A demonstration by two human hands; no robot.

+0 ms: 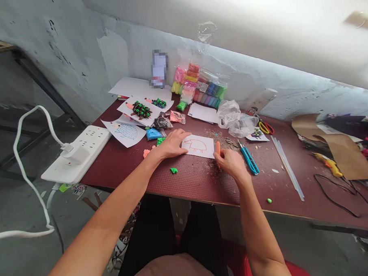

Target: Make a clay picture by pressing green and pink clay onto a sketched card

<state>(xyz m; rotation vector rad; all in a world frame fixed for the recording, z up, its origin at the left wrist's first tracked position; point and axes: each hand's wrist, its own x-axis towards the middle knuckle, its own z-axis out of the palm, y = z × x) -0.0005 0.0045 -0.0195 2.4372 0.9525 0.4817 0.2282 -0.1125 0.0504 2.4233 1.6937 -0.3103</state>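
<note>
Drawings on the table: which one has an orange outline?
The white sheet beside the left hand; the hedgehog drawing further left is blue, and the sheets behind it carry clay.

A white paper card with an orange animal outline lies flat; an orange clay stick stands at its 3 o'clock edge.

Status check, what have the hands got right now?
Left hand resting on paper card with orange outline. Right hand holding orange clay roll. Teal utility knives beside right hand, not blocking.
</note>
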